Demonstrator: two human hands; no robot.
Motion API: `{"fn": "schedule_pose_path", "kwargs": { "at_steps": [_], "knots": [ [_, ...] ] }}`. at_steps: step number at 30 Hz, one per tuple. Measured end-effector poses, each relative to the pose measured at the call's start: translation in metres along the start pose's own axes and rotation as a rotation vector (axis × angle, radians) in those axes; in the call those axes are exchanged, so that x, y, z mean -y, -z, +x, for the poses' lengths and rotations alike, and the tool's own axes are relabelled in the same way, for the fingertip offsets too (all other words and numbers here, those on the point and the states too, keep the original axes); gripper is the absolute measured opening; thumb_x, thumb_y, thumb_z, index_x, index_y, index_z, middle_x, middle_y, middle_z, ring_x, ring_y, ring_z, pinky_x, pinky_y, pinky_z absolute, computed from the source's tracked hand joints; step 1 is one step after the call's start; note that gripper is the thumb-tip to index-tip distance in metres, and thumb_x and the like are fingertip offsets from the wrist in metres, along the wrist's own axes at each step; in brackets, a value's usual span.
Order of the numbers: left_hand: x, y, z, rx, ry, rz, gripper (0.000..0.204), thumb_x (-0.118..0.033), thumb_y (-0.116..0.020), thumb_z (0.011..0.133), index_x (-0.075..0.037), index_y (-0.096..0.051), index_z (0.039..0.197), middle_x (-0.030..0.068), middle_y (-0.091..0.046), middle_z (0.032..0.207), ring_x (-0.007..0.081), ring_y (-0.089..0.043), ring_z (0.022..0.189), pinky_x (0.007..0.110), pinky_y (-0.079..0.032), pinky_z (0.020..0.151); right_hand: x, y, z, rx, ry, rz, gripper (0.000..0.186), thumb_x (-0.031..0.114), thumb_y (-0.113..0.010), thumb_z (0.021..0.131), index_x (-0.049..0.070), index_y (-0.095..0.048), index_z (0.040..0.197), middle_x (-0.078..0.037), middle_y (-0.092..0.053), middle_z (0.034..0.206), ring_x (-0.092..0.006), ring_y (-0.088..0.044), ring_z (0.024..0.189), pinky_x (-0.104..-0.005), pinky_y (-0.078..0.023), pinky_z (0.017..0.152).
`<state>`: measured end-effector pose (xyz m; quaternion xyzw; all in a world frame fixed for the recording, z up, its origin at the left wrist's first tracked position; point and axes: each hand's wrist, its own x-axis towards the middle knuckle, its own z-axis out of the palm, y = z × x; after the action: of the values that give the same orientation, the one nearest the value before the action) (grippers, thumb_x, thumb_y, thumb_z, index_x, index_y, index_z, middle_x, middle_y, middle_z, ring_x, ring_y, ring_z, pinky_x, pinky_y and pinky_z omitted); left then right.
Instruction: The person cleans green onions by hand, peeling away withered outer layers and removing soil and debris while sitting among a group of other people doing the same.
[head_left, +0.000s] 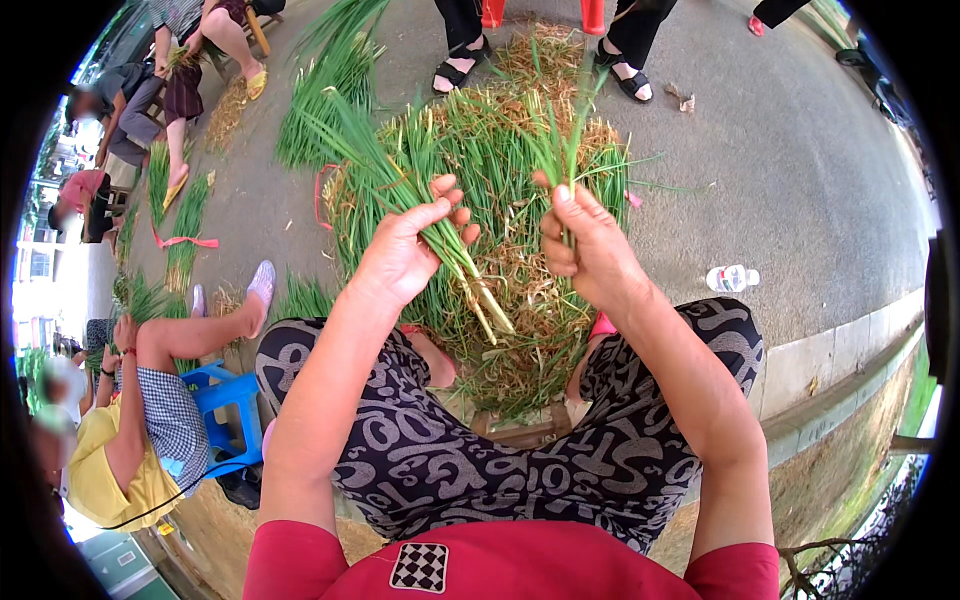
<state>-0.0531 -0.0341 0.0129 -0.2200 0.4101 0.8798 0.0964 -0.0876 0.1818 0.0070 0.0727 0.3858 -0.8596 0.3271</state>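
My left hand is closed around a bundle of green chives. The pale stem ends point down toward me, and the long leaves fan out to the upper left. In my right hand, a few chive stalks are pinched between thumb and fingers, with their leaves upward. The two hands are apart, above a large heap of chives on the ground. Dry yellow-brown leaves are mixed through the heap, mostly on its near side and along its far edge.
More chives lie in a long pile at the far left. A clear bottle lies on the pavement at right. Someone's sandalled feet stand beyond the heap. Several people sit at left, one near a blue stool. A curb runs along the right.
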Motion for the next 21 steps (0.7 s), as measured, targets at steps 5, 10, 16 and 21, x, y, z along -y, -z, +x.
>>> {"fn": "schedule_pose_path", "kwargs": {
  "at_steps": [5, 10, 16, 21],
  "knots": [
    [-0.005, -0.008, -0.002, 0.043, -0.049, -0.063, 0.038, -0.003, -0.062, 0.086, -0.003, -0.052, 0.122, 0.0096, -0.058, 0.104, 0.0235, -0.06, 0.094, 0.041, -0.053, 0.085, -0.004, 0.006, -0.002, 0.099, -0.141, -0.218, 0.019, 0.023, -0.055, 0.094, 0.009, -0.064, 0.103, 0.009, -0.039, 0.057, -0.0027, -0.028, 0.042, -0.0209, -0.019, 0.038],
    [0.001, -0.007, -0.002, 0.061, -0.047, 0.017, 0.044, -0.006, -0.063, 0.086, -0.007, -0.048, 0.127, 0.011, -0.06, 0.108, 0.024, -0.059, 0.101, 0.043, -0.05, 0.091, -0.02, -0.01, -0.005, 0.114, -0.039, -0.402, 0.021, 0.015, -0.071, 0.082, 0.006, -0.063, 0.099, 0.006, -0.057, 0.073, -0.0017, -0.039, 0.047, -0.0185, -0.027, 0.04],
    [0.006, -0.011, -0.002, 0.125, 0.068, -0.03, 0.051, -0.018, -0.068, 0.085, -0.008, -0.045, 0.129, 0.0088, -0.059, 0.112, 0.025, -0.056, 0.106, 0.043, -0.047, 0.093, -0.023, -0.01, -0.002, 0.117, -0.106, -0.344, 0.018, 0.013, -0.069, 0.082, 0.007, -0.063, 0.098, 0.0, -0.061, 0.08, -0.0035, -0.045, 0.054, -0.0189, -0.031, 0.046],
    [0.008, -0.006, -0.008, 0.155, 0.095, 0.081, 0.057, -0.019, -0.073, 0.08, -0.008, -0.045, 0.129, 0.0085, -0.058, 0.115, 0.0229, -0.055, 0.106, 0.04, -0.046, 0.09, -0.015, -0.007, -0.002, 0.112, -0.17, -0.241, 0.013, 0.01, -0.065, 0.085, 0.009, -0.059, 0.096, 0.001, -0.059, 0.076, -0.0004, -0.033, 0.043, -0.0182, -0.021, 0.038]
  ]
}}
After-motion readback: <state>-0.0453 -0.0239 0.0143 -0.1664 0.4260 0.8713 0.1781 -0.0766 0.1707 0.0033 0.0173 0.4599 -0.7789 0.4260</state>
